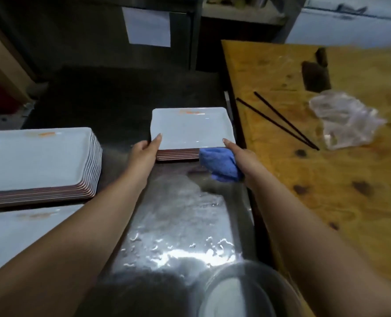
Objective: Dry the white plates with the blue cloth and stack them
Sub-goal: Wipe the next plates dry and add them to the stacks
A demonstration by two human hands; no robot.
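1. On the wet metal counter point(178, 225), your left hand point(144, 149) grips the top white plate point(191, 128) of a short stack point(177, 154).
2. Your right hand point(237, 152) holds the plate's other corner and the blue cloth point(219, 163).

Two black chopsticks point(279, 121) lie on a stained wooden surface point(327, 191), crumpled clear plastic point(345, 120) just beside them. A paper sheet point(147, 27) hangs behind; possibly a metal bowl point(247, 291) sits nearest.
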